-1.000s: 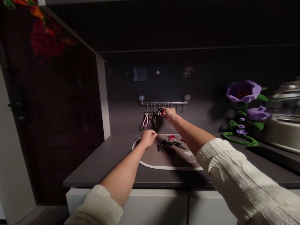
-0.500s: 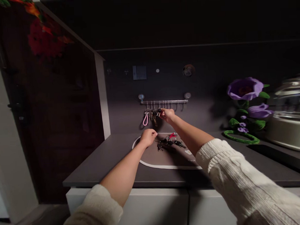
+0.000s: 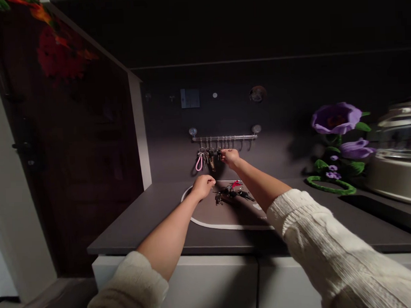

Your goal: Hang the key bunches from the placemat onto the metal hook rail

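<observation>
My right hand (image 3: 230, 157) is raised to the hook rail (image 3: 225, 138) on the back wall, its fingers closed on a small bunch of keys (image 3: 219, 154) with a dark part. That bunch is at a hook; whether the hook bears it cannot be made out. Just left of it hang more keys (image 3: 207, 156) and a pink loop strap (image 3: 199, 162). Lower down, my left hand (image 3: 203, 187) hovers over the left part of a brown mat (image 3: 211, 215), fingers curled together with nothing showing in them. Several dark keys (image 3: 231, 193) and a red key tag (image 3: 236, 184) lie on the mat.
The mat lies on a dark counter (image 3: 133, 225) above white cabinet doors (image 3: 211, 285). To the right stand purple knitted flowers (image 3: 336, 120) and a white appliance with a clear lid (image 3: 393, 173). A dark shelf (image 3: 234, 25) overhangs the wall. A door (image 3: 90, 177) is at left.
The keys in my right hand have shifted slightly and now hang straighter below the rail. My left hand has stayed almost in place. The view has tilted a little.
</observation>
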The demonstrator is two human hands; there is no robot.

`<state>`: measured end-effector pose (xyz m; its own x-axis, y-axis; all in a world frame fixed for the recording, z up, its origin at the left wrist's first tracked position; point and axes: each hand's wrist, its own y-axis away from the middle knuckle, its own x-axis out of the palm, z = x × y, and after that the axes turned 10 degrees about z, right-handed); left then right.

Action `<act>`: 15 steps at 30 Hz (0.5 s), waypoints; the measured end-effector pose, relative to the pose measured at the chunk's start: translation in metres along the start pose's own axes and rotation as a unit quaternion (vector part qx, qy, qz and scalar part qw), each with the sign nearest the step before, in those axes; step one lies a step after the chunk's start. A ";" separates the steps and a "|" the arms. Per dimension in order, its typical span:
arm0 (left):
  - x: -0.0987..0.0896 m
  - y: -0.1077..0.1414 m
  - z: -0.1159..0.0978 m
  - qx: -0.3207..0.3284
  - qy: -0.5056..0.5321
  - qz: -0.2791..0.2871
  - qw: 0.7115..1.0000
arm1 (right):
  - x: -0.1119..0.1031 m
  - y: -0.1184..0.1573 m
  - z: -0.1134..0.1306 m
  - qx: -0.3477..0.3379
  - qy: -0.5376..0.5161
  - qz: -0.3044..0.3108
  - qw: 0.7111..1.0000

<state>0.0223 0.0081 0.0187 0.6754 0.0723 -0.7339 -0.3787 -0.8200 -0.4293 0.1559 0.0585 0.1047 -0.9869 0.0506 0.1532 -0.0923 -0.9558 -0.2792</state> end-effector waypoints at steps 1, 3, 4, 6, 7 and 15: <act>0.000 0.000 0.000 -0.002 0.013 0.002 1.000 | -0.001 0.001 -0.001 -0.002 0.002 0.003 1.000; 0.000 -0.001 0.000 -0.007 0.041 0.006 0.999 | -0.004 0.003 -0.002 -0.001 0.006 0.012 1.000; 0.000 -0.001 -0.001 -0.011 0.055 0.009 0.998 | -0.006 0.005 -0.002 0.001 0.008 0.013 1.000; 0.000 -0.001 -0.002 -0.020 0.081 0.013 0.996 | -0.009 0.010 -0.002 0.007 0.010 0.012 1.000; -0.001 0.000 -0.002 -0.023 0.093 0.013 0.995 | -0.010 0.014 -0.001 0.010 0.010 0.015 1.000; -0.001 0.002 -0.006 -0.012 0.164 0.017 0.986 | -0.024 0.047 0.003 0.028 -0.003 0.050 0.998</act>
<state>0.0247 0.0034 0.0215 0.8321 -0.1402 -0.5367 -0.3929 -0.8319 -0.3918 0.1759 0.0113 0.0910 -0.9900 -0.0471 0.1333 0.0138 -0.9706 -0.2402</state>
